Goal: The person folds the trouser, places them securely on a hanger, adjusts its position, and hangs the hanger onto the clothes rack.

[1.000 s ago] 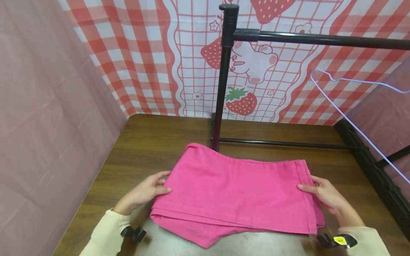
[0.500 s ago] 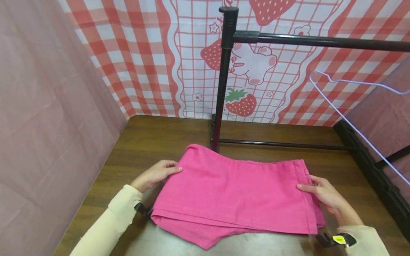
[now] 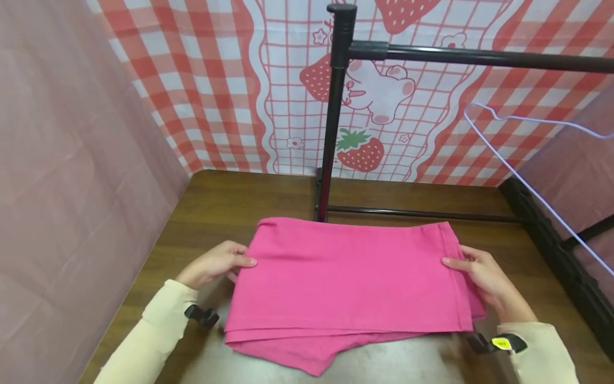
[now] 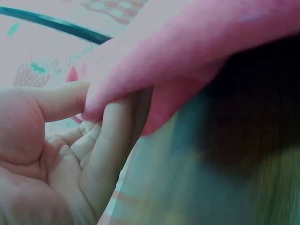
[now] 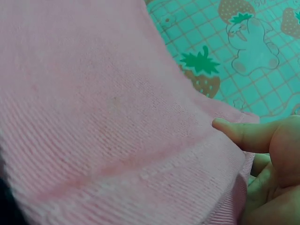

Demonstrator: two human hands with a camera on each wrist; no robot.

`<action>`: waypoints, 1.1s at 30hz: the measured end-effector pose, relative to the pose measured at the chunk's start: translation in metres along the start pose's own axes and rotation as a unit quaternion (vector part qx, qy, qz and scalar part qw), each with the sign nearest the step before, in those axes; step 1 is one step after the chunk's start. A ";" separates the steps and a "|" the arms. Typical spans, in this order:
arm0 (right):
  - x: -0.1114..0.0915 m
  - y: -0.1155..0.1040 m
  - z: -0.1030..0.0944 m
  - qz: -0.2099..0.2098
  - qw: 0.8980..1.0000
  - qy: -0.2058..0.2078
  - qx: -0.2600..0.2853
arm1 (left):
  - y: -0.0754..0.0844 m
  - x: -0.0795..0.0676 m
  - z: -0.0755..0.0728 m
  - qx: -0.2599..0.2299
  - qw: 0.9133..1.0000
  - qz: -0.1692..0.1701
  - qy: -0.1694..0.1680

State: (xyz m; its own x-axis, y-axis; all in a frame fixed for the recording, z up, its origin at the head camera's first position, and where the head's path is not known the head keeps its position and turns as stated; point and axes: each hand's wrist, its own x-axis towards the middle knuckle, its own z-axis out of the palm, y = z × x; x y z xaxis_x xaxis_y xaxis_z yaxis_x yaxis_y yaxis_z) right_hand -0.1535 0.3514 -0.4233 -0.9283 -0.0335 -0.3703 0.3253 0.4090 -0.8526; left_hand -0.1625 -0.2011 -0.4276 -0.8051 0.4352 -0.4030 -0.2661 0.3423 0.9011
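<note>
A folded bright pink piece of denim-like clothing, perhaps trousers, spreads between both hands near the front of the table. My left hand pinches its left edge, thumb on top and fingers underneath. In the left wrist view the folded pink edge runs between thumb and fingers, lifted over the wood. My right hand pinches the hemmed right end the same way. The right wrist view shows the thumb on top of the ribbed-looking fabric, with the other fingers mostly hidden below. A pointed flap hangs out at the lower front edge.
A black garment rack stands behind the cloth, its top bar running right. A lilac wire hanger hangs at the right. The wooden table meets a strawberry-print curtain behind and a pink curtain at left.
My left hand moved up along the edge, then took hold lower and further left. The cloth's top edge is straighter, its upper left corner drawn left. The right hand shifted slightly away from me.
</note>
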 end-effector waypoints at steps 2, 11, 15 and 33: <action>0.003 -0.006 0.001 -0.003 1.000 0.000 -0.008 | -0.002 -0.005 -0.004 -0.001 1.000 -0.001 -0.002; 0.009 -0.028 0.012 -0.036 0.999 -0.007 0.001 | -0.002 -0.023 -0.024 -0.008 1.000 0.013 -0.004; 0.008 -0.033 0.015 -0.045 0.999 -0.020 -0.001 | 0.000 -0.028 -0.032 -0.004 1.000 0.018 -0.004; 0.001 0.033 0.001 0.056 0.988 -0.144 -0.009 | -0.040 -0.001 -0.010 0.061 0.995 -0.043 -0.062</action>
State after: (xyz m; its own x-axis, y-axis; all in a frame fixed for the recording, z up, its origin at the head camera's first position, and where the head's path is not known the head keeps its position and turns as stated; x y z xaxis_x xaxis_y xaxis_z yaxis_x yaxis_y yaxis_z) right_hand -0.1435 0.3640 -0.4518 -0.7962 -0.2435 -0.5539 0.4174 0.4417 -0.7942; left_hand -0.1562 -0.2234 -0.4623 -0.7083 0.4976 -0.5007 -0.2586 0.4770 0.8400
